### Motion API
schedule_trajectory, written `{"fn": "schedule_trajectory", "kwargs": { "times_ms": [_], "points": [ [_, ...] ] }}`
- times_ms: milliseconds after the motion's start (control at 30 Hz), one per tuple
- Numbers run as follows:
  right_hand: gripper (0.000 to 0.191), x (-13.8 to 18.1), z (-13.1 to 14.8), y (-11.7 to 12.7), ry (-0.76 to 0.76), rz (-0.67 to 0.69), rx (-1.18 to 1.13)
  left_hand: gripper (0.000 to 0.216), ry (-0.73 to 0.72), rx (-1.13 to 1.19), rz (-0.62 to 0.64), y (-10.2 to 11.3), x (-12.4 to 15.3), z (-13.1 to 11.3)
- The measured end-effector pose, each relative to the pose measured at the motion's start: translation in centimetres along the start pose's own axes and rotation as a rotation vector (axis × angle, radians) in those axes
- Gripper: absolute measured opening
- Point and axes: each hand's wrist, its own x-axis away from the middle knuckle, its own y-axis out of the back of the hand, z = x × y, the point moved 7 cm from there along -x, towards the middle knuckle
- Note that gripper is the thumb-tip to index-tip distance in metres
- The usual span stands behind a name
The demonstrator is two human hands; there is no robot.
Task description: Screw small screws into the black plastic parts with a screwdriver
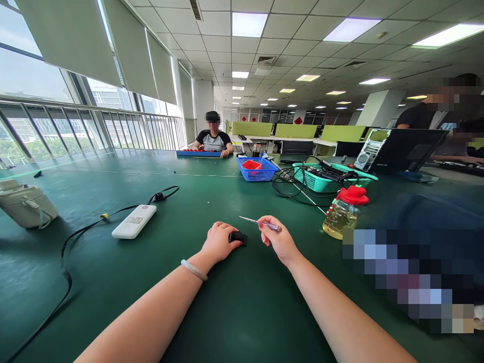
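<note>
Green tabletop point(113, 272): my left hand point(219, 242) grips a small black part point(239, 237), my right hand point(278, 241) pinches a slim screwdriver point(259, 222); a bottle point(342, 212) stands near.

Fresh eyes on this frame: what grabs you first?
Centre foreground: the left hand grips a small black part on the green table, and the right hand holds a slim screwdriver, tip pointing left. To the right stands a red-capped bottle of yellowish liquid.
</note>
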Motion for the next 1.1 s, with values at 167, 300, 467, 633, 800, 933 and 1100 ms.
{"fn": "schedule_trajectory", "kwargs": {
  "times_ms": [167, 300, 467, 633, 800, 933, 1100],
  "points": [
    [0.028, 1.4, 3.1, -1.4, 0.235, 0.061, 0.375, 0.039, -0.023, 0.016, -0.012, 0.1, 0.1, -0.4],
    [0.029, 2.4, 4.4, -2.7, 0.373, 0.121, 0.510, 0.036, -0.069, 0.029, -0.036, 0.3, 0.2, -0.8],
    [0.031, 2.9, 4.8, -3.2, 0.469, 0.129, 0.607, 0.032, -0.076, 0.034, -0.050, 0.3, 0.1, -0.8],
    [0.038, 2.8, 4.7, -3.0, 0.440, 0.111, 0.614, 0.032, -0.067, 0.036, -0.044, 0.4, 0.1, -0.9],
    [0.042, 2.8, 4.7, -3.4, 0.447, 0.149, 0.681, 0.030, -0.079, 0.035, -0.042, 0.4, 0.0, -0.9],
    [0.041, 2.9, 4.4, -3.8, 0.469, 0.185, 0.753, 0.029, -0.073, 0.030, -0.046, 0.3, -0.1, -0.7],
    [0.042, 3.0, 4.1, -4.1, 0.481, 0.229, 0.860, 0.029, -0.078, 0.034, -0.051, 0.2, -0.1, -0.5]
  ]
}}
